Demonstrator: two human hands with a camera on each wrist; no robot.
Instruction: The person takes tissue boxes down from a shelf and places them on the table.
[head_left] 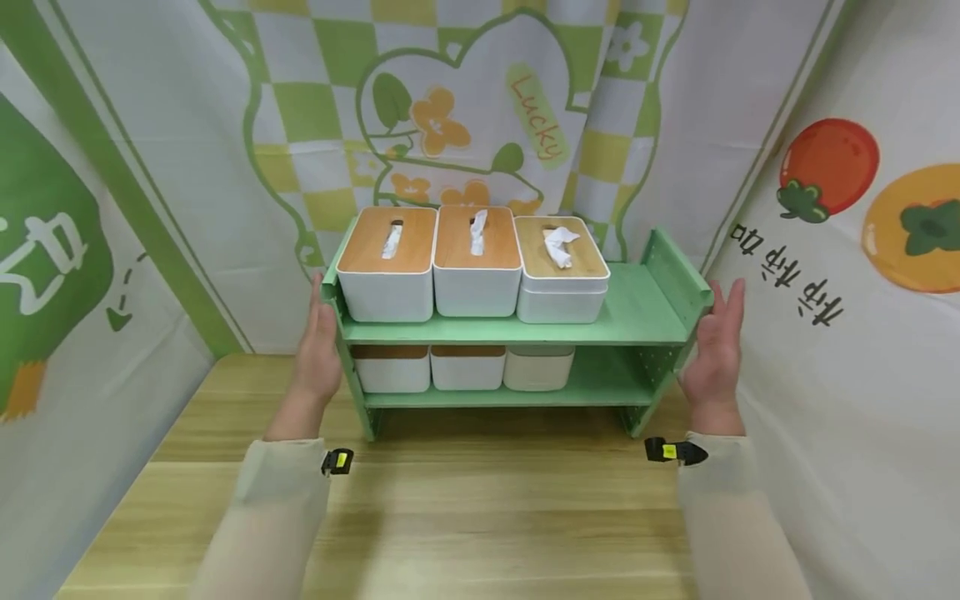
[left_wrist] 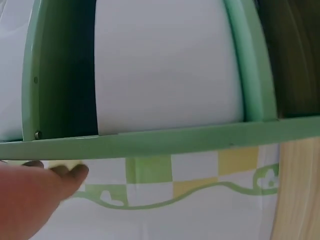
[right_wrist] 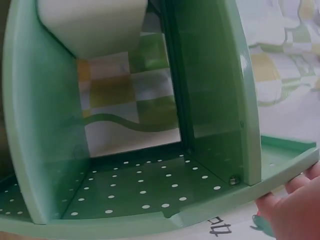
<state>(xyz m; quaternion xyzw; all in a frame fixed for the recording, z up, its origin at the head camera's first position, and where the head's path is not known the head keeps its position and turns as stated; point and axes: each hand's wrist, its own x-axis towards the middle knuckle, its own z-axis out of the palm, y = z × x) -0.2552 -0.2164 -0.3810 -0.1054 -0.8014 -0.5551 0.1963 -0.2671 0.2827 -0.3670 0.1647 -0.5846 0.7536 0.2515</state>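
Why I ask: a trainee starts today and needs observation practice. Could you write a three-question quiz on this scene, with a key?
1. Count: how many boxes stand on the upper shelf of the green rack?
2. True or false: the left hand and the right hand are at opposite ends of the rack.
3. Choose: seen from the head camera, where is the wide bare stretch of the upper shelf? A) at the left end; B) between the boxes; C) at the right end.

Key: 1. Three. 2. True. 3. C.
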